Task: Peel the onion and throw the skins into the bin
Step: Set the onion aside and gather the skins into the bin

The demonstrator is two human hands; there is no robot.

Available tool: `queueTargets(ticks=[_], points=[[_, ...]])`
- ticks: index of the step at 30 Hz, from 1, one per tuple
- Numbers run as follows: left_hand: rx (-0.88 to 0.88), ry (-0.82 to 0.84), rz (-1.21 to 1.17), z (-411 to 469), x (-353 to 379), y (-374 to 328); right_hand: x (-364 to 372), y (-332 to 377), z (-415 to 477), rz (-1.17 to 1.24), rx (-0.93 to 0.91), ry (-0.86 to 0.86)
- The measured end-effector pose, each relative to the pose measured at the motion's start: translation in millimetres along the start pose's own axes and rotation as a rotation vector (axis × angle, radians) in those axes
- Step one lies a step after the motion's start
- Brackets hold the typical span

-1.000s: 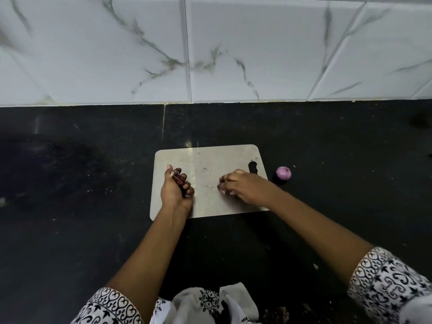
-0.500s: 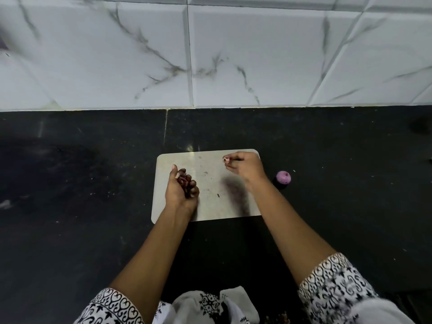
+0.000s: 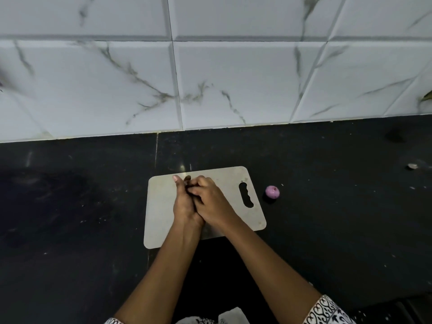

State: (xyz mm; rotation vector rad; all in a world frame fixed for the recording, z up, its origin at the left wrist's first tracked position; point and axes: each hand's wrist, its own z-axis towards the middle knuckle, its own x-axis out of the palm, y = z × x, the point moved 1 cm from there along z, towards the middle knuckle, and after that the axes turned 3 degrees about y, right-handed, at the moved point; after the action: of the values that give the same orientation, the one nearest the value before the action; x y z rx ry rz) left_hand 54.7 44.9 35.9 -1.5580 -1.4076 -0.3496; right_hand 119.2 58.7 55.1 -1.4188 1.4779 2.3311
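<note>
Skins (image 3: 188,183) sit bunched between left hand (image 3: 184,202) and right hand (image 3: 210,204), both closed together over the cutting board (image 3: 161,218), likely gathering scraps for the bin; peeled onion (image 3: 272,192) rests just right of the board

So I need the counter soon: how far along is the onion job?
Peeling looks done: the peeled onion sits bare on the counter, right of the cutting board. In hand: left hand and right hand meet over the board, gathering dark skins. Left: binning them; no bin is in view.
</note>
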Motion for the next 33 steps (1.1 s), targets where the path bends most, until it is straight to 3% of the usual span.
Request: queueTargets(ticks=[2, 5, 8, 10, 14, 17, 20, 22, 27, 33], points=[[0.029, -0.059, 0.024, -2.7, 5.1, -1.5, -2.7, 0.2, -6.5, 0.127, 0.000, 0.036], [0.035, -0.103, -0.007, -1.7, 9.0, -2.6, -7.1, -0.9, -8.6, 0.248, -0.022, -0.122], [0.016, -0.042, -0.102, -4.6, 16.1, 1.1, -15.2, 1.0, -6.9, 0.366, 0.044, -0.324], [-0.018, 0.032, -0.112, -14.6, 24.2, 5.5, -19.4, 3.8, -6.1, 0.493, 0.143, -0.365], [0.021, 0.146, -0.060, -44.6, 35.0, 24.6, -32.7, 8.9, -16.5, 1.057, 0.354, -0.297], [0.038, 0.262, 0.065, -64.9, 33.9, 43.9, -54.0, 12.8, -50.5, 1.383, 0.412, -0.427], [0.039, 0.341, 0.278, -114.4, 36.3, 78.6, -70.7, 14.1, -111.1, 1.413, 0.421, -0.569], [0.078, 0.289, 0.218, -158.3, 31.7, 111.5, -78.0, 8.6, -162.7, 1.416, 0.431, -0.622], [-0.044, 0.250, 0.227, -253.4, 0.2, 216.1, -89.9, -29.2, -306.8, 1.464, 0.509, -0.835], [-0.242, 0.209, 0.423, -305.1, -80.1, 341.5, -55.8, -96.4, -455.5, 1.628, 0.766, -1.087]])
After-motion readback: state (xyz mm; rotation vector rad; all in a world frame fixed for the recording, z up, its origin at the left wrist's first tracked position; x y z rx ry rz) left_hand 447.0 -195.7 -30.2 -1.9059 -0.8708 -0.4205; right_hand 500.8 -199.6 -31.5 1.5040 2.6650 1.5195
